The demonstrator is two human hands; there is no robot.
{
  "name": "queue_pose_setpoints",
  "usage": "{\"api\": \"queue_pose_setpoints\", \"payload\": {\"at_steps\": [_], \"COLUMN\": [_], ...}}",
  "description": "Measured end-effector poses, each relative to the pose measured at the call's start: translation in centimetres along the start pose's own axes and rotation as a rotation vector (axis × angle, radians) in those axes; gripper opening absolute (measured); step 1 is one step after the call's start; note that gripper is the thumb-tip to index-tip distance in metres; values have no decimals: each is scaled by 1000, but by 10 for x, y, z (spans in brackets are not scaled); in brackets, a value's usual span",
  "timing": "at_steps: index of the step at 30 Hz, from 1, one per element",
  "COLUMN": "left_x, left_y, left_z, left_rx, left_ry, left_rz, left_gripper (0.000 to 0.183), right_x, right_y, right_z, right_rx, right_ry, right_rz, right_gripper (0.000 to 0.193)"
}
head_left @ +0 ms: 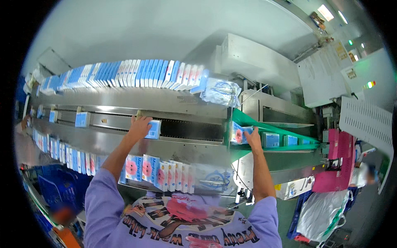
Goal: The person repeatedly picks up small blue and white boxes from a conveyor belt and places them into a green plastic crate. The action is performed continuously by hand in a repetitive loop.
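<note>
My left hand (141, 127) is over the slotted conveyor in the middle, its fingers curled at the left end of a blue-and-white carton (153, 129). Part of that carton is hidden under the hand. Farther right, my right hand (253, 137) pinches the right edge of a carton with a pink picture (238, 134), at the mouth of the green belt guides (244, 119). Beyond it on the belt lie more blue cartons (271, 140). Left of my left hand, another blue carton (82, 119) sits in the conveyor channel.
A long row of upright cartons (155, 73) lines the far ledge, ending beside a plastic-wrapped bundle (221, 91). Nearer me stand more cartons (149, 168). A pink machine part (334, 159) is at the right. Another person's arm (24, 126) shows at the far left.
</note>
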State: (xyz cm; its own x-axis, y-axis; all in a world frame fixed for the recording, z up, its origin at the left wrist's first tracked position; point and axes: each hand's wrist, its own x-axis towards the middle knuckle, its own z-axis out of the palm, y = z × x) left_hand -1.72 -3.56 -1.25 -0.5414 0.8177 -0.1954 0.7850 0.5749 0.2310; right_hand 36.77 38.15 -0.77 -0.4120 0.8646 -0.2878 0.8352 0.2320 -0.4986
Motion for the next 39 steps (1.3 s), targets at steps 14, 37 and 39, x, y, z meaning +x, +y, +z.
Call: {"api": "queue_pose_setpoints", "payload": {"at_steps": [14,37,39], "left_x": [-17,1,5], "left_y": [-29,16,31], "left_z": [-25,6,3], "left_rx": [-75,2,11], "left_ry": [197,-4,-44], "left_rz": [-140,-19,1], "left_gripper": [34,33,34], "right_x": [-16,1,4], "right_y": [-8,1,8], "right_z": [-40,6,1], "right_rx": [86,-100,-79], "right_ry": [188,4,19], "right_rz": [-169,32,37], "right_gripper": [49,72,75]}}
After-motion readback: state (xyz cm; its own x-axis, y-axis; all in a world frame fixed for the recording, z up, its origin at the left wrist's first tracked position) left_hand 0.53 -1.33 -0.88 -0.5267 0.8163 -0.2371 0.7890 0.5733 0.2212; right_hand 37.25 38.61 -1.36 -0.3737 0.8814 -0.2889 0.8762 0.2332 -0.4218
